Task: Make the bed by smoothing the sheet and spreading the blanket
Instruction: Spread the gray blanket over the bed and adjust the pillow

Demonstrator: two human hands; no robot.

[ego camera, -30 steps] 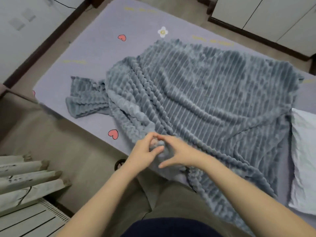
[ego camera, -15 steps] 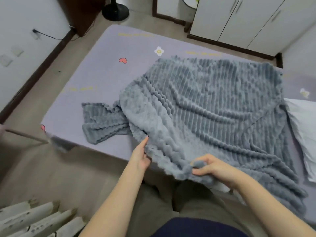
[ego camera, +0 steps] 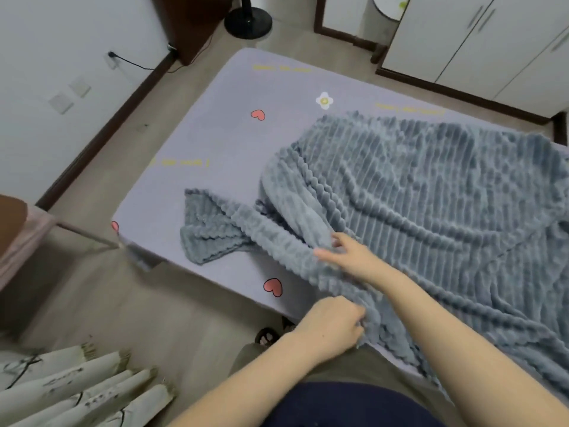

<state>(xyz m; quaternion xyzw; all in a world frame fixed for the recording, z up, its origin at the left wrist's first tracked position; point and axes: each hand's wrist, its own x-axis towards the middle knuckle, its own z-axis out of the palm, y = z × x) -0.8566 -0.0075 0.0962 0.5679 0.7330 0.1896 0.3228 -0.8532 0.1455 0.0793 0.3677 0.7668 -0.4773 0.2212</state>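
Note:
A grey-blue ribbed blanket [ego camera: 431,195] lies rumpled over the right half of the bed. One corner of it is bunched [ego camera: 209,232] toward the left on the lilac sheet [ego camera: 231,143], which is printed with hearts and a flower. My left hand [ego camera: 332,325] grips the blanket's edge at the near side of the mattress. Just beyond it, my right hand [ego camera: 348,257] holds a raised fold of the blanket, its fingers pointing left. The left half of the sheet is bare and looks flat.
White wardrobe doors [ego camera: 492,41] stand behind the bed and a black fan base [ego camera: 248,21] sits on the floor beyond its far corner. A pleated curtain [ego camera: 77,386] hangs at the lower left. Brown furniture [ego camera: 12,229] is at the left edge.
My right hand has crossed forward and left over the blanket, lifting a fold. My left hand has drawn back to the near edge and closed on it. The view has swung left.

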